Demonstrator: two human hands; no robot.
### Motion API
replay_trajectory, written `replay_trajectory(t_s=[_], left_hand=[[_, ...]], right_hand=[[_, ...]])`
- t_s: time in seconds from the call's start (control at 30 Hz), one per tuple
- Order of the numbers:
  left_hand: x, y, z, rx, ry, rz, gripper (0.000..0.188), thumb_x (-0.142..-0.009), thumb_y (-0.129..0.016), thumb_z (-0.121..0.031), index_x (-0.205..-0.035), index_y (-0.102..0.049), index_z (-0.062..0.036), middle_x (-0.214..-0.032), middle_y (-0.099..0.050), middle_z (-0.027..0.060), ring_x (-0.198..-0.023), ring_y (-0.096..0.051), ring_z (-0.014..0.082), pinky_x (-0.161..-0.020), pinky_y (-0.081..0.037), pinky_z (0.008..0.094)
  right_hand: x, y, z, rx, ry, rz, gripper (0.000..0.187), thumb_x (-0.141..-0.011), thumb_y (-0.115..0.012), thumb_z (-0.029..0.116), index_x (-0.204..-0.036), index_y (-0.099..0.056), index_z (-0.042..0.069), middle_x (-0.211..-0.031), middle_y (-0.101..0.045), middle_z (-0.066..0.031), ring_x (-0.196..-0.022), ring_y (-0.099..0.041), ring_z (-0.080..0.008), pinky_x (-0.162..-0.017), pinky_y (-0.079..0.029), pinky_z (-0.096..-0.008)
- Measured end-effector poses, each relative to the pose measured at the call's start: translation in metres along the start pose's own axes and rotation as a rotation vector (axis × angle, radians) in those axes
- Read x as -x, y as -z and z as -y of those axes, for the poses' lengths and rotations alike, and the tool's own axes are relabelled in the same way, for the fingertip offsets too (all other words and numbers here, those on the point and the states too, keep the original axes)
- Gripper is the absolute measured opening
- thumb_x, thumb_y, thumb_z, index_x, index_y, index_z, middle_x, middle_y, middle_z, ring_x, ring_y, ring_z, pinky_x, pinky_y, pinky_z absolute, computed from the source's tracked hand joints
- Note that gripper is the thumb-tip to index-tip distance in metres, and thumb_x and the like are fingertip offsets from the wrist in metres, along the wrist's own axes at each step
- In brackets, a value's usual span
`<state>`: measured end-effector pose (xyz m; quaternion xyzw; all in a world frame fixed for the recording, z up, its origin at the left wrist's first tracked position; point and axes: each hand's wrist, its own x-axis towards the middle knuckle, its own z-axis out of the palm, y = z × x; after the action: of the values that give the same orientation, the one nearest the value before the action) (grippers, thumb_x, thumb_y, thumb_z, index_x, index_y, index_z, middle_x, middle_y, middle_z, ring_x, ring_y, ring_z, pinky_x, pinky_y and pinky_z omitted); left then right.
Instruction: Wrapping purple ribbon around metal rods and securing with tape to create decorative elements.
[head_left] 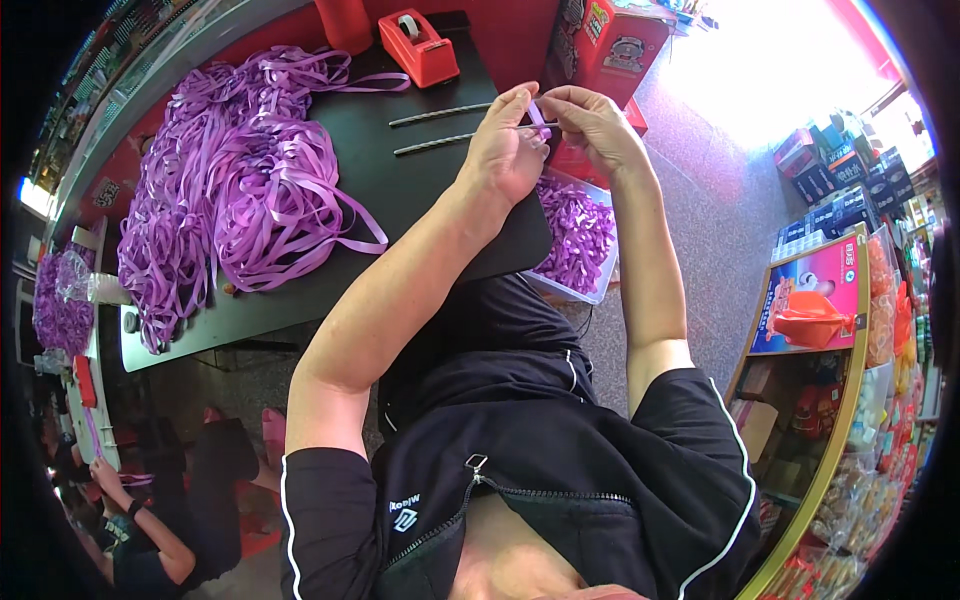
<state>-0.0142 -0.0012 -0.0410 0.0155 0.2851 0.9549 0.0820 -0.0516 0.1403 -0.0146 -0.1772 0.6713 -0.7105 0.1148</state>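
A short piece of purple ribbon (538,117) runs between my two hands, by the end of a thin twisted metal rod (432,145). My left hand (505,150) is closed at the table's edge, its fingers curled around the ribbon and the rod's end. Thumb and fingertips of my right hand (598,128) pinch the ribbon from the other side. A second metal rod (440,114) lies parallel, farther from me, and its far end passes behind my left hand. To the left, a large tangled heap of purple ribbon (285,200) covers much of the black table (430,190).
Below my hands, a clear plastic bin (562,290) holds many short purple ribbon pieces (575,240). A red tape dispenser (420,50) stands at the table's back. At the lower left, another person's hand (105,475) works with ribbon. A goods shelf (850,370) stands at right.
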Motion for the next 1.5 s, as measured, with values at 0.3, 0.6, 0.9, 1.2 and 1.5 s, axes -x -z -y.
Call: replay_trajectory(t_s=[0.3,0.6,0.9,1.2,1.5], left_hand=[[0.009,-0.012,-0.004,0.223,0.101,-0.143,0.046,-0.086,-0.053,-0.034,-0.126,-0.036,-0.0187,-0.139,-0.01,0.0301,-0.125,-0.021,0.0358,-0.098,-0.022,0.0365],[0.007,-0.011,-0.004,0.224,0.084,-0.12,0.043,-0.084,-0.053,-0.032,-0.123,-0.039,-0.0192,-0.135,-0.017,0.03,-0.121,-0.025,0.0338,-0.096,-0.023,0.0361],[0.007,-0.013,-0.005,0.216,0.085,-0.14,0.044,-0.084,-0.053,-0.032,-0.124,-0.038,-0.0214,-0.134,-0.019,0.0304,-0.119,-0.027,0.0342,-0.095,-0.024,0.0376],[0.008,-0.015,-0.004,0.202,0.067,-0.123,0.041,-0.086,-0.051,-0.032,-0.124,-0.038,-0.0204,-0.136,-0.017,0.0309,-0.121,-0.026,0.0366,-0.095,-0.024,0.0396],[0.005,-0.011,-0.005,0.208,0.065,-0.119,0.038,-0.088,-0.049,-0.032,-0.123,-0.04,-0.0206,-0.135,-0.02,0.0296,-0.122,-0.025,0.0384,-0.096,-0.023,0.0412]], right_hand=[[-0.052,0.027,0.027,0.557,-0.066,0.375,0.022,-0.084,-0.059,0.023,-0.088,-0.064,0.002,-0.076,-0.057,0.0017,-0.07,-0.049,-0.006,-0.064,-0.037,-0.0204],[-0.077,0.015,0.025,0.981,-0.165,0.531,0.028,-0.078,-0.063,0.028,-0.077,-0.065,0.0,-0.067,-0.055,-0.0003,-0.066,-0.05,-0.0078,-0.062,-0.039,-0.0234],[-0.073,0.016,0.023,0.962,-0.121,0.475,0.028,-0.077,-0.065,0.028,-0.076,-0.065,0.0,-0.065,-0.055,0.0001,-0.064,-0.05,-0.0077,-0.06,-0.039,-0.0234],[-0.073,0.014,0.023,1.021,-0.103,0.509,0.029,-0.076,-0.066,0.028,-0.073,-0.064,-0.001,-0.062,-0.056,-0.0007,-0.06,-0.05,-0.0088,-0.057,-0.038,-0.0252],[-0.065,0.003,0.015,1.3,-0.127,0.282,0.037,-0.063,-0.064,0.037,-0.066,-0.064,0.0,-0.054,-0.055,-0.0134,-0.052,-0.054,-0.0233,-0.053,-0.042,-0.0354]])
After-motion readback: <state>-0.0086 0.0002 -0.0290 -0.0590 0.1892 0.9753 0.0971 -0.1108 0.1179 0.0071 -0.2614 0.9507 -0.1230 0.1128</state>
